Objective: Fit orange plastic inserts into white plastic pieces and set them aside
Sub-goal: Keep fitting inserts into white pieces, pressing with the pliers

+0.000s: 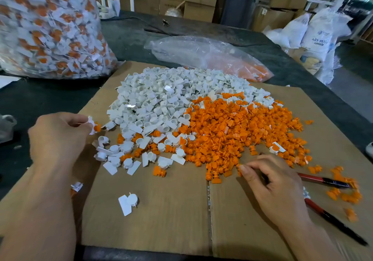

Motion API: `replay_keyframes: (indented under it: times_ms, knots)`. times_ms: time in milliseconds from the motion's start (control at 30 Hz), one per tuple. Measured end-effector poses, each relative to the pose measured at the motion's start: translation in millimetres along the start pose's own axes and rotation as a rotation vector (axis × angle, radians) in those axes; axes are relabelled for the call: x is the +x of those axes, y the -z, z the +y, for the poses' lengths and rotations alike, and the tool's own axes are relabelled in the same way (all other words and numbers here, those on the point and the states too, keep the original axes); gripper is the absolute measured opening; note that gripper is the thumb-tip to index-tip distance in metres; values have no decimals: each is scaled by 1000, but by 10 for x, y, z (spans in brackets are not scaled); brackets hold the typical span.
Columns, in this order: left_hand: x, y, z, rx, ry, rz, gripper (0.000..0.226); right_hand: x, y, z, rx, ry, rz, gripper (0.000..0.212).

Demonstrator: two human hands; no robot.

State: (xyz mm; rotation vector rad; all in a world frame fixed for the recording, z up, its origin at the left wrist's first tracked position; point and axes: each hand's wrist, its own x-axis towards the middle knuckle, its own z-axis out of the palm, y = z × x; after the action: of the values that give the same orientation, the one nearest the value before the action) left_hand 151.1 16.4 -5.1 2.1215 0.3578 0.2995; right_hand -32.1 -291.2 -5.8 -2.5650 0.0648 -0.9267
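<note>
We list our left hand, fingers curled, pinching an assembled piece, white with orange fitted. Our right hand pinches one orange insert at the orange pile. The white pile adjoins it on the cardboard sheet. A filled bag stands far left.
</note>
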Motion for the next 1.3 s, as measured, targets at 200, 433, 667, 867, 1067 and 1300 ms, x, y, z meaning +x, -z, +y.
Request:
replay_keyframes:
  times_ms: [200,433,667,867,1067,1300]
  knots:
    - [-34,-9,-7,6,17,-3,17,-1,8,-13,4,7,-4,15]
    - [-286,25,217,85,-114,-55,8,6,7,-10,2,1,-10,16]
    - [-344,-9,285,217,-147,-119,4,17,8,-16,-3,-26,-22,16]
    - [-347,-20,274,272,-140,-129,13,14,11,-15,12,-28,-20,16]
    - [-317,-48,252,292,-163,-162,15,14,16,-15,17,-27,-20,16]
    - [-395,-58,315,187,-211,-207,4,15,17,-18,22,-31,-15,17]
